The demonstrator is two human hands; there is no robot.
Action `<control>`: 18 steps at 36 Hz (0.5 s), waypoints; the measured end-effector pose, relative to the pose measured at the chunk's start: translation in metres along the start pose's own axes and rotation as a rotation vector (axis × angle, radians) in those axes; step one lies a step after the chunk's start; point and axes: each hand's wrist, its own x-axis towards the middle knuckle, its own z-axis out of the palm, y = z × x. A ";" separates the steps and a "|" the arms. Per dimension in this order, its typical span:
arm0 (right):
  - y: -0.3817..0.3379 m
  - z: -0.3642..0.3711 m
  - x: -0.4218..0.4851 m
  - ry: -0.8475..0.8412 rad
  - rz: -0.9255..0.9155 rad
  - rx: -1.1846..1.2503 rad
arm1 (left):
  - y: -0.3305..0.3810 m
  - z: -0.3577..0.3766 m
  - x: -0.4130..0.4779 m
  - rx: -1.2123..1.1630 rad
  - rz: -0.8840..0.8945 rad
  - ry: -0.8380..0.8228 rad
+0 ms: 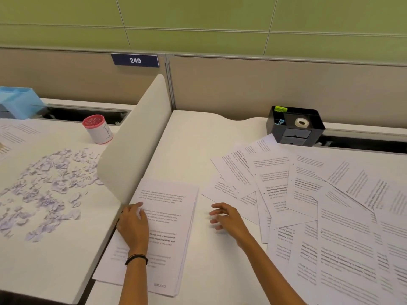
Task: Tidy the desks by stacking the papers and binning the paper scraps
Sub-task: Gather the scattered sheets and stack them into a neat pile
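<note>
Left hand flat with fingers straight on paper stack, right hand loosely spread above counter, loose papers fanned right, scraps beyond divider

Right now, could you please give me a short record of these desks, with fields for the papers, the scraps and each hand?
stack: printed sheets piled beside the divider, right desk
loose sheets: fanned, overlapping, right of the stack
scraps: scattered on the left desk
left hand: rests flat on the stack
right hand: relaxed, holds nothing, above the right desk
other: black organiser, pink cup, blue box
</note>
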 end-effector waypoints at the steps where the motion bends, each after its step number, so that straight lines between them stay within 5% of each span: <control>1: 0.001 -0.005 0.000 0.009 -0.016 -0.004 | 0.004 0.003 -0.003 -0.022 -0.001 -0.007; 18: 0.038 -0.144 -0.026 0.386 -0.401 -0.140 | 0.092 0.068 -0.064 -0.158 0.181 -0.252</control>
